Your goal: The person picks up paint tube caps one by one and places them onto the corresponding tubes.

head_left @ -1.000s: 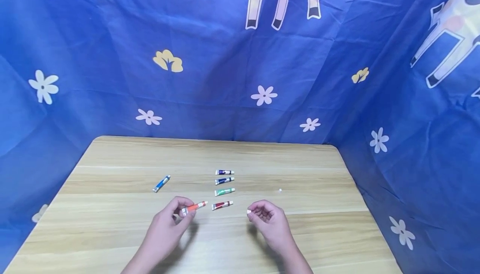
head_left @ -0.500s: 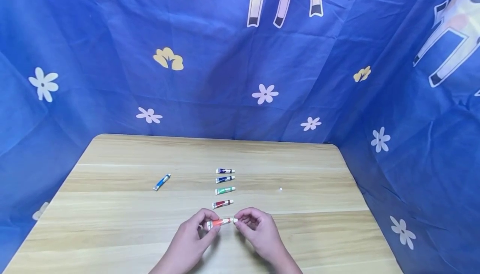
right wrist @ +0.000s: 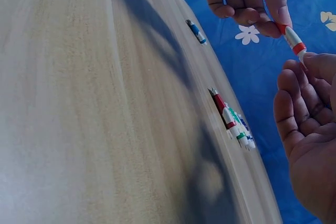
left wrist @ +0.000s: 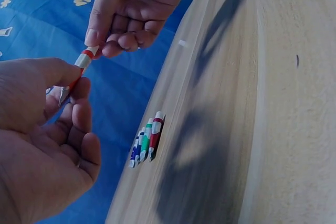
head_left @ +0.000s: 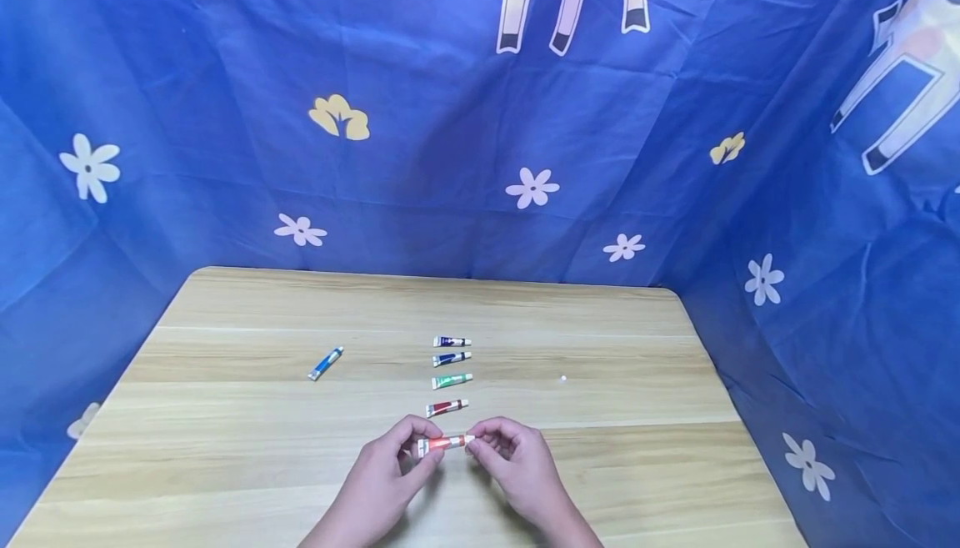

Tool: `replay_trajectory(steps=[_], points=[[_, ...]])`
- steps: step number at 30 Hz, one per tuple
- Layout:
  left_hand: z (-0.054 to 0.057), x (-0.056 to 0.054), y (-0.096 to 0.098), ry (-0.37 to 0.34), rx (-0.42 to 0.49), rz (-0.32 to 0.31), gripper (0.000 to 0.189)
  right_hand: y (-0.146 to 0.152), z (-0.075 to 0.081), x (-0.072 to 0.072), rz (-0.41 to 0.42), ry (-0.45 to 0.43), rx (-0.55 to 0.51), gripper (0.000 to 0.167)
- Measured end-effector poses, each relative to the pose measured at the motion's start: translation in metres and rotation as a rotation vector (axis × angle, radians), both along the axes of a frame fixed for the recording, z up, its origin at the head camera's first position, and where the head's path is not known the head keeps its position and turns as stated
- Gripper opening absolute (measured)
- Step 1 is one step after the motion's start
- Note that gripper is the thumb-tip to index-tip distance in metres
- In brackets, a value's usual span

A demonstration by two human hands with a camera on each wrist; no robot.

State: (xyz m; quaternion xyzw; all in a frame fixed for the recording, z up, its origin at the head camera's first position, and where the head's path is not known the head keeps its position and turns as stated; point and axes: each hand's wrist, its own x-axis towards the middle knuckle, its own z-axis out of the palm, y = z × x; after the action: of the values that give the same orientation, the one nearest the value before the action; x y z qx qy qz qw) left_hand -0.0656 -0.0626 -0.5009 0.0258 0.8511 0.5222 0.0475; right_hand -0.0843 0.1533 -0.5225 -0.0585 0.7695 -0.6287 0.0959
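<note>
My left hand (head_left: 384, 477) pinches an orange-red paint tube (head_left: 444, 443) between thumb and fingers, at its flat crimped end. Thumb and forefinger of my right hand (head_left: 527, 466) pinch the white cap (head_left: 470, 439) at the tube's other end; whether it is screwed tight cannot be seen. In both wrist views the tube (left wrist: 83, 61) is held above the table, with the hands close together. Just beyond the hands, a dark red paint tube (head_left: 447, 407) heads a column of tubes: green (head_left: 453, 380), dark blue (head_left: 452, 358) and purple-blue (head_left: 452, 341).
A bright blue tube (head_left: 326, 363) lies slanted at the left of the wooden table (head_left: 225, 448). Right of the column sits a tiny white piece (head_left: 564, 379). A blue patterned cloth (head_left: 420, 223) hangs behind the table and along its sides.
My left hand has brought the orange-red tube right and nearer to me. The white cap in my right hand, apart from the tube a second ago, now meets its end.
</note>
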Motion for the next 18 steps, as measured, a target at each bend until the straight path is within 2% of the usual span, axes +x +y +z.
replay_trajectory(steps=[12,18], points=[[0.0015,-0.0011,0.0003,0.006,-0.004,0.007,0.025,0.0009,-0.0029,-0.001,0.021,-0.048,-0.043,0.016],[0.0036,-0.0011,-0.0001,-0.028,-0.005,0.018,0.023,0.001,-0.0011,0.0003,0.016,-0.038,-0.027,0.014]])
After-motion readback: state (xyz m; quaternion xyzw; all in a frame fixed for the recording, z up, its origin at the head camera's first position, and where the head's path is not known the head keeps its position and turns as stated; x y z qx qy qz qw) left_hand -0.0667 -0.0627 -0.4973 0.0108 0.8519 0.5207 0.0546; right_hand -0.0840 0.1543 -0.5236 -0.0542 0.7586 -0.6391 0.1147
